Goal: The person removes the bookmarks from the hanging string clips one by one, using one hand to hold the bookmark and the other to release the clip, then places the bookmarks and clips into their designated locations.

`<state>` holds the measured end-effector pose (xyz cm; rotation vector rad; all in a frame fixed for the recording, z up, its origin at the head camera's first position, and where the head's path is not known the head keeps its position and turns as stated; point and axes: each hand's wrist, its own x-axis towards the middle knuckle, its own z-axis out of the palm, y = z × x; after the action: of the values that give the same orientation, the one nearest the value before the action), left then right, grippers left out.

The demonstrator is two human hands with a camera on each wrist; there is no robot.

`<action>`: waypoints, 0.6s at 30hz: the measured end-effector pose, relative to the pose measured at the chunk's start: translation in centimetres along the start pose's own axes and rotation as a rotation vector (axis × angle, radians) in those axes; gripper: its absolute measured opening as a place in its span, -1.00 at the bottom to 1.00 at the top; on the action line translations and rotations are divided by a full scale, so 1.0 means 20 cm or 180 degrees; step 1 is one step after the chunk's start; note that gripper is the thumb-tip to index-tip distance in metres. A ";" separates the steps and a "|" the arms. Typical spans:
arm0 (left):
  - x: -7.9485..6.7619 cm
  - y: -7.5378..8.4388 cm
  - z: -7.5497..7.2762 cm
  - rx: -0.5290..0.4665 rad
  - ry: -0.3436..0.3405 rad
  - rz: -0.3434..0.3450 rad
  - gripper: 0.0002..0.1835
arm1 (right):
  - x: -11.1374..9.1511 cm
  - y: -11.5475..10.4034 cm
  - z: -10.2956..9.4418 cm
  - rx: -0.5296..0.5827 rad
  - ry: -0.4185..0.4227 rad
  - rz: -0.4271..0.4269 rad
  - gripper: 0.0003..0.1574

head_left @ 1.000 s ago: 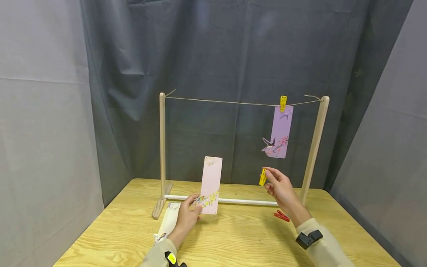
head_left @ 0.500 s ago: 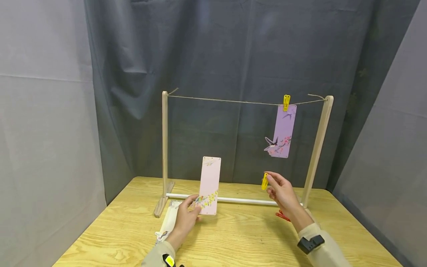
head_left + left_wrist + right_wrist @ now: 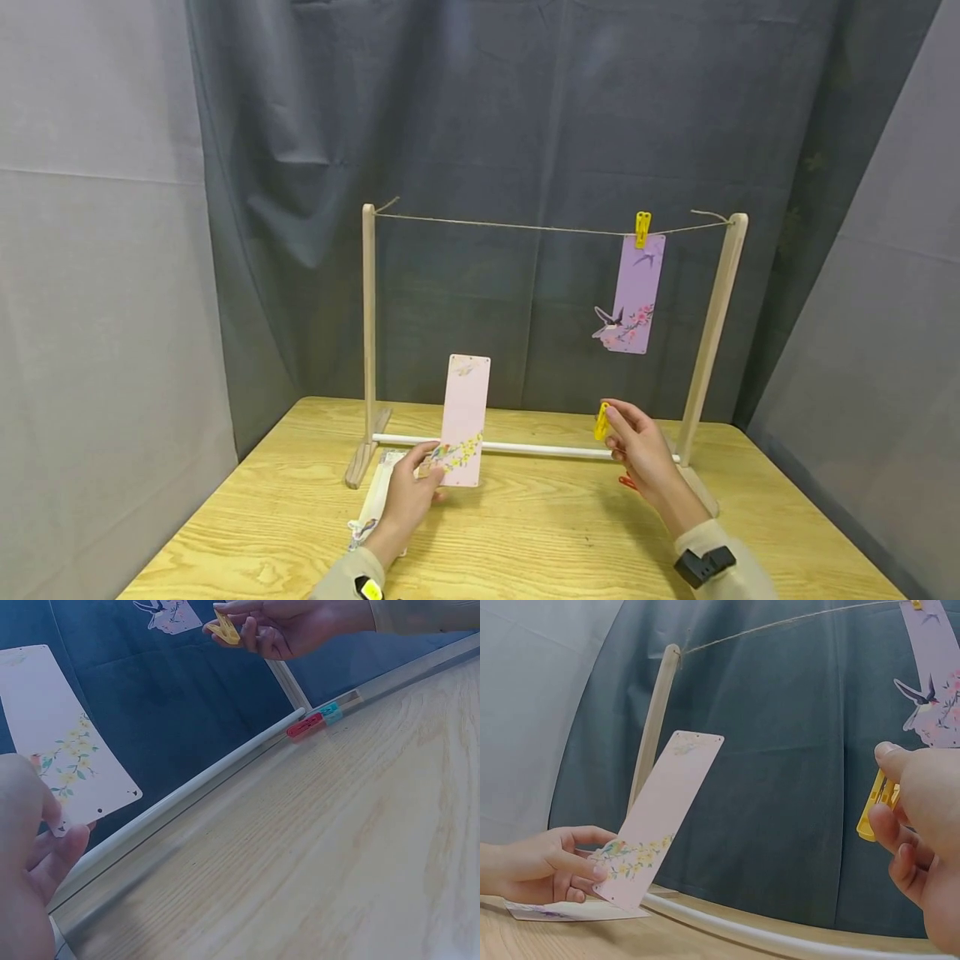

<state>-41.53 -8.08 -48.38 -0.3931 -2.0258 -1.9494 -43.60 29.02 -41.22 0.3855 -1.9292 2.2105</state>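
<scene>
Head | left hand (image 3: 408, 497) pinches pink card (image 3: 466, 404) | right hand (image 3: 641, 452) pinches yellow clip (image 3: 601, 423)

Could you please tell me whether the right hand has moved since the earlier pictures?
Yes, in the head view the right hand has moved down, nearer the level of the white bar.

A pink, blossom-printed card (image 3: 464, 407) is held nearly upright in a person's left hand (image 3: 408, 497). The right hand (image 3: 643, 456) pinches a yellow clip (image 3: 602, 423).

Head view: forward-down, farthest. Wrist views: low, close, angled inward; both share pink card (image 3: 660, 799).
</scene>
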 end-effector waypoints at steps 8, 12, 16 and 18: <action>-0.03 0.01 -0.03 0.0060 -0.0082 0.0083 -0.53 | -0.04 0.04 -0.01 -0.0002 0.0034 0.0104 -0.51; -0.04 0.01 -0.05 0.0132 -0.0065 0.0082 -0.52 | -0.04 0.05 -0.02 -0.0038 -0.0017 0.0060 -0.51; -0.05 0.02 -0.06 0.0151 -0.0084 0.0068 -0.53 | -0.05 0.06 -0.03 -0.0045 0.0028 0.0043 -0.56; -0.05 0.02 -0.07 0.0146 -0.0099 0.0056 -0.53 | -0.06 0.07 -0.04 -0.0066 0.0076 0.0037 -0.56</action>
<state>-40.32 -9.42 -48.33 -0.4314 -2.0751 -1.8942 -43.02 29.67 -42.93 0.3439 -1.9454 2.1901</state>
